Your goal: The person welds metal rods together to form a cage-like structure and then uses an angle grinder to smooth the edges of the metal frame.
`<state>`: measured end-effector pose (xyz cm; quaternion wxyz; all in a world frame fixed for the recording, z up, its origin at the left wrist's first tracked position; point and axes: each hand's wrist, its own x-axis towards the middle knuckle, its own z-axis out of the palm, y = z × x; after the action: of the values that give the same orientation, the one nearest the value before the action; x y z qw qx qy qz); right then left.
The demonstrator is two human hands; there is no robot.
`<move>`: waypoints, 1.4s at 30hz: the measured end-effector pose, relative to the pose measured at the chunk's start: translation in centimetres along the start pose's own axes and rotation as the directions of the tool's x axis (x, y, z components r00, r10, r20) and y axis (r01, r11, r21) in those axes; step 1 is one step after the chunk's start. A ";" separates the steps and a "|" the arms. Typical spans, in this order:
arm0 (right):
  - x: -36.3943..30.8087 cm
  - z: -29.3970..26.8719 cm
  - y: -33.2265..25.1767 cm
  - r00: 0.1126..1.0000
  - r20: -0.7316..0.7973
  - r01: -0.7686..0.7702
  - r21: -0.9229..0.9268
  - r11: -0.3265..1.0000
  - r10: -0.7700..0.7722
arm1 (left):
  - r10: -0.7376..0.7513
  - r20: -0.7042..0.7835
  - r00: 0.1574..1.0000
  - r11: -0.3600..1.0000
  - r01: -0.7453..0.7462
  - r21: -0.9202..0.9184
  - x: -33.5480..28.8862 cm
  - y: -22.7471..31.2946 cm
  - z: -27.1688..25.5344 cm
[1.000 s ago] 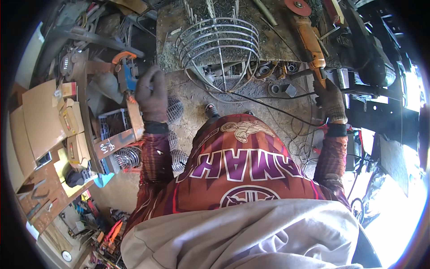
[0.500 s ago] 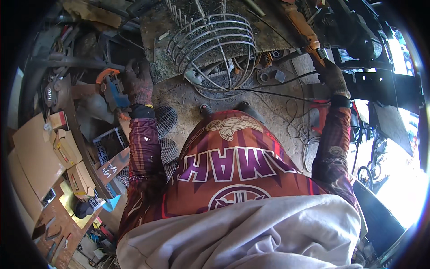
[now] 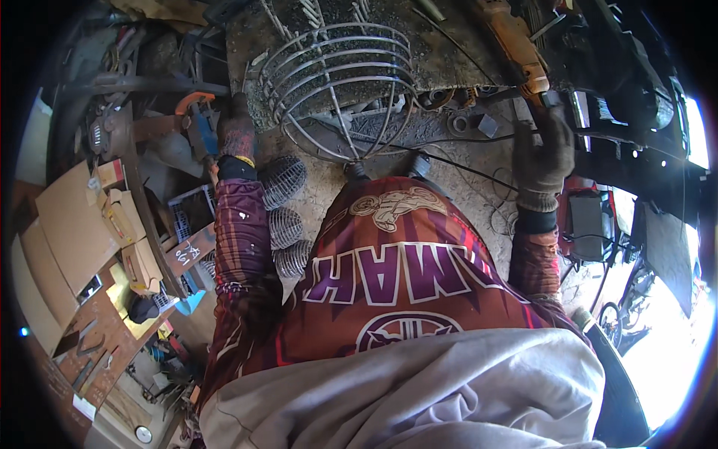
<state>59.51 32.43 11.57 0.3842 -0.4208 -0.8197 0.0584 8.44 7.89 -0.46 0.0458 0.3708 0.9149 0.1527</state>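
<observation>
A domed cage of bent metal rods [image 3: 340, 86] lies on the dark, grit-covered bench [image 3: 441, 56] and overhangs its near edge. My right hand [image 3: 546, 157], in a grey work glove, holds nothing, its fingers apart. Just beyond its fingertips is the near end of an orange angle grinder [image 3: 512, 45], lying at the bench's right side. At the bench's left edge is my left hand [image 3: 238, 135], gloved in dark and reddish cloth. Its fingers are too dark to read. Close beside it stands a blue tool with an orange curved part [image 3: 200, 123].
Several rounded wire cages [image 3: 284, 181] are stacked by my left forearm. Cardboard boxes [image 3: 71, 217] and a brown board with tools [image 3: 97, 344] fill the left. A black cable [image 3: 464, 166] crosses above the floor. Metal rods [image 3: 310, 11] lie beyond the cage.
My right hand has let go of the grinder and drawn back toward me, its fingers spreading. The left hand stays near the bench's left edge. The view has shifted slightly.
</observation>
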 end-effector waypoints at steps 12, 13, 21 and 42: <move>3.9 7.3 -0.6 0.920 0.390 -0.057 0.075 0.996 0.024 | 0.072 -0.134 0.988 0.935 -0.019 0.355 -2.2 4.1 -0.5; 3.9 7.6 -0.8 0.927 0.375 -0.035 0.033 0.999 0.020 | 0.030 -0.133 0.991 0.954 0.012 0.300 -2.4 4.0 -0.6; 4.2 9.5 -0.1 0.898 0.438 -0.033 -0.029 0.999 0.043 | 0.094 -0.321 0.942 0.981 -0.034 0.188 -3.4 4.9 -0.1; 6.0 9.0 -3.1 0.864 0.474 -0.122 -0.130 0.984 0.170 | -0.352 -0.139 0.925 0.872 0.271 -0.408 -3.4 8.6 -2.4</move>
<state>49.25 36.88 10.05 0.1415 -0.4716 -0.8572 0.1511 16.07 10.79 4.38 0.0448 0.1835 0.9150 0.3564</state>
